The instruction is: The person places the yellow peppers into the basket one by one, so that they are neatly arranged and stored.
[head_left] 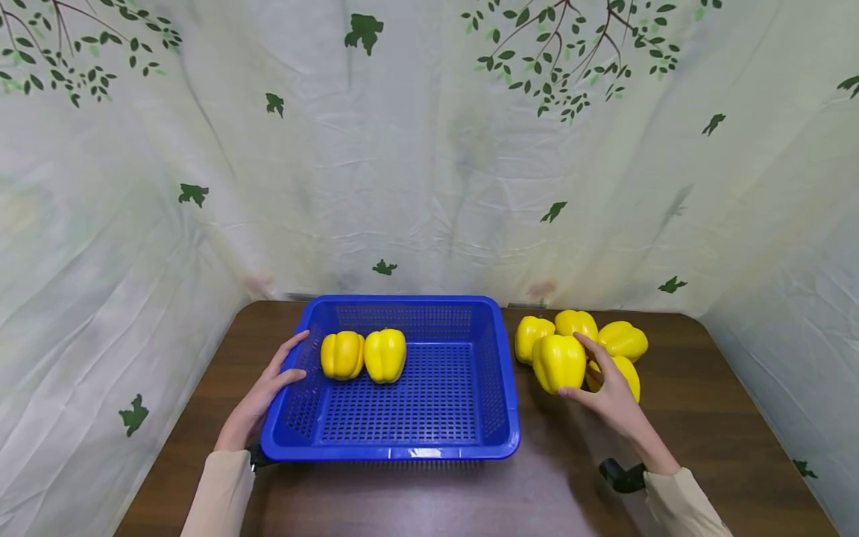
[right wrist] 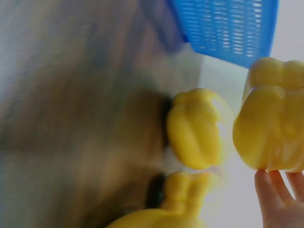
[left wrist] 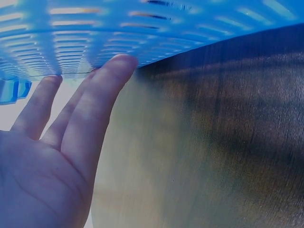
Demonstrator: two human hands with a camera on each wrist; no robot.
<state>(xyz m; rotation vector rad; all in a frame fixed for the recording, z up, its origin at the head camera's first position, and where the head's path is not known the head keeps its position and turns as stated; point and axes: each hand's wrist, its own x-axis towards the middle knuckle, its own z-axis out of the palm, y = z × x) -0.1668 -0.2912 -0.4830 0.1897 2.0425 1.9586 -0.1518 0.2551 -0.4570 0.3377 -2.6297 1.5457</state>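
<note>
A blue plastic mesh basket [head_left: 429, 452] stands on the table with two yellow bell peppers [head_left: 342, 356] [head_left: 385, 356] inside, side by side at its left. My left hand [head_left: 258, 395] holds the basket's left side, thumb and a finger over the rim. In the left wrist view, other fingers [left wrist: 90, 114] lie along its outer wall. To the right of the basket, my right hand [head_left: 614, 391] grips a yellow bell pepper [head_left: 558, 363] between thumb and fingers. In the right wrist view, fingertips touch this pepper [right wrist: 273, 123], held above the table.
Several more yellow bell peppers [head_left: 624, 341] are grouped on the table right of the basket, partly hidden by my right hand. The brown wooden table [head_left: 711, 418] meets a pale, leaf-patterned curtain [head_left: 429, 186] at its back and sides.
</note>
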